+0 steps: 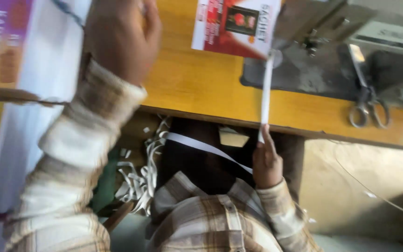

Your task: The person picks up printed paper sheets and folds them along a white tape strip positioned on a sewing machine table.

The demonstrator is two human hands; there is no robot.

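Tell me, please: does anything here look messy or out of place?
Yes. A tangled heap of white strip offcuts lies below the table edge, loose rather than stacked. Scissors rest near that edge. The right hand holds a white strip; the left hand rests on the table.

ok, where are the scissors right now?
In the head view, the scissors lie at the right on the wooden table, beside the sewing machine, well clear of both hands.
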